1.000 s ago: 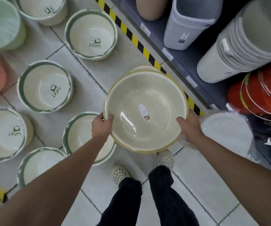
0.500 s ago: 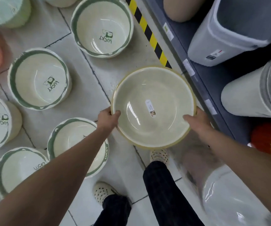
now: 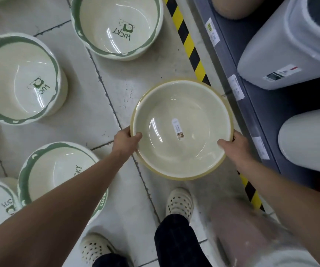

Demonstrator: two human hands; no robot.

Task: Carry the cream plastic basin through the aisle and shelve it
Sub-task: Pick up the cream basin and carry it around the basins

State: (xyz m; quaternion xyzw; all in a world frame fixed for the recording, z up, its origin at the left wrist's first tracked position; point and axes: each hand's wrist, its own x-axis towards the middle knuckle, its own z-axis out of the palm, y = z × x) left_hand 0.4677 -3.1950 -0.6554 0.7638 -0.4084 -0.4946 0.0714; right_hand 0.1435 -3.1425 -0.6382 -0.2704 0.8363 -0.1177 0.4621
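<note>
While both hands (image 3: 125,138) (image 3: 236,144) grip its rim, cream basin (image 3: 181,130) stays level.

The single view comes from a camera worn on the person's head. It faces forward and steeply down, almost straight at the tiled floor (image 3: 86,112), and the wide lens bends the edges. The left forearm (image 3: 68,189) enters from 7 o'clock and the right forearm (image 3: 282,191) from 5 o'clock. They meet the cream basin (image 3: 190,143) close below, near the centre. The shoes (image 3: 179,203) stand at 6 o'clock. The shelf (image 3: 270,112) fills 1 to 4 o'clock. The corner at 5 o'clock is blurred, perhaps by motion.
</note>
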